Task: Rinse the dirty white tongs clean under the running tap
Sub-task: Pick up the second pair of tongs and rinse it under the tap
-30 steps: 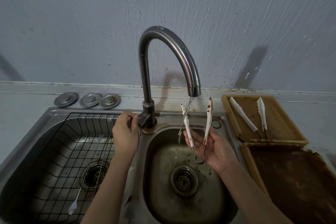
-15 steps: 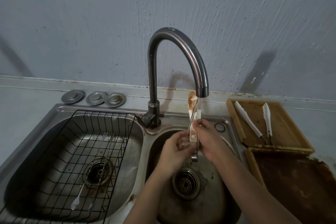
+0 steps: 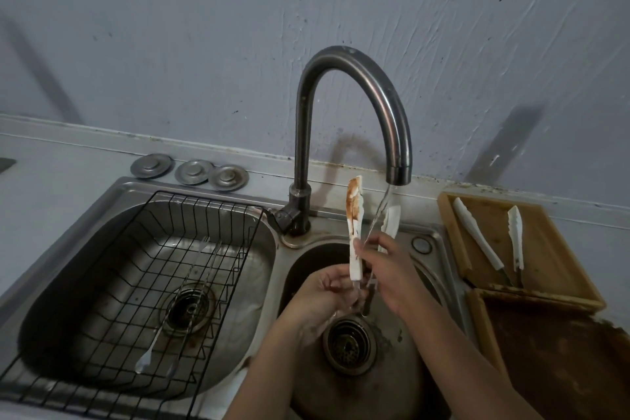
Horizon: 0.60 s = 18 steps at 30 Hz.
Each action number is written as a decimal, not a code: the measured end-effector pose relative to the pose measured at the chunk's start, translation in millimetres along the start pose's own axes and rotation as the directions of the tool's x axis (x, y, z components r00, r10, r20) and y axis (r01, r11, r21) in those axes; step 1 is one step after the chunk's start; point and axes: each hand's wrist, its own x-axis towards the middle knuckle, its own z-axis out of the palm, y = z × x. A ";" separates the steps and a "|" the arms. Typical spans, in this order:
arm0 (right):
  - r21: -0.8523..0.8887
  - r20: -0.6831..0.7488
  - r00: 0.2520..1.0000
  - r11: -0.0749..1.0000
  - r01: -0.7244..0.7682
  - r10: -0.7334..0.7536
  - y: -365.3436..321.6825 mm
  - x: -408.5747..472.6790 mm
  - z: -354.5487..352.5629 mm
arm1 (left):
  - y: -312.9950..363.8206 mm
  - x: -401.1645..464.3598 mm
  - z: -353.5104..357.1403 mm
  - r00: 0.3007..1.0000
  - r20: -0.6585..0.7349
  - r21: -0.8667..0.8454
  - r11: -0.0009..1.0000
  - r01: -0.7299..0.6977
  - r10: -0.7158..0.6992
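White tongs [image 3: 354, 215] with brown smears on one blade stand upright over the right sink basin [image 3: 405, 385], tips up. My right hand [image 3: 385, 269] grips them at mid-length. My left hand [image 3: 324, 293] holds their lower metal end. Water streams from the curved steel tap [image 3: 395, 133] and falls between the two blades onto my hands. The second blade is mostly behind the stream and my right fingers.
A black wire rack [image 3: 143, 269] fills the left basin with thin metal utensils in it. Three metal drain plugs [image 3: 191, 171] lie behind. A wooden tray [image 3: 552, 249] at right holds another pair of white tongs [image 3: 477, 232]; a stained tray [image 3: 562, 361] sits nearer.
My left hand left the tap handle and came to the tongs' lower end. The tongs' blades have spread apart under the stream, and the view has moved closer.
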 end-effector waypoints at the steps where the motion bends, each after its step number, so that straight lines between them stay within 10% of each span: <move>1: -0.018 -0.011 1.000 1.000 0.016 -0.016 -0.2 -0.4 0.1 | 0.4 -0.3 0.3 1.000 0.004 -0.012 1.000 -0.005 0.005; 13: -0.004 -0.047 0.998 0.999 -0.032 0.032 -1.5 -9.5 -6.3 | -0.3 5.2 16.5 0.998 -0.048 0.001 0.999 0.032 -0.032; 18: 0.050 -0.038 0.997 0.997 -0.067 0.069 0.9 -16.6 -3.8 | 3.7 8.7 20.4 0.996 -0.075 -0.262 0.965 0.030 -0.052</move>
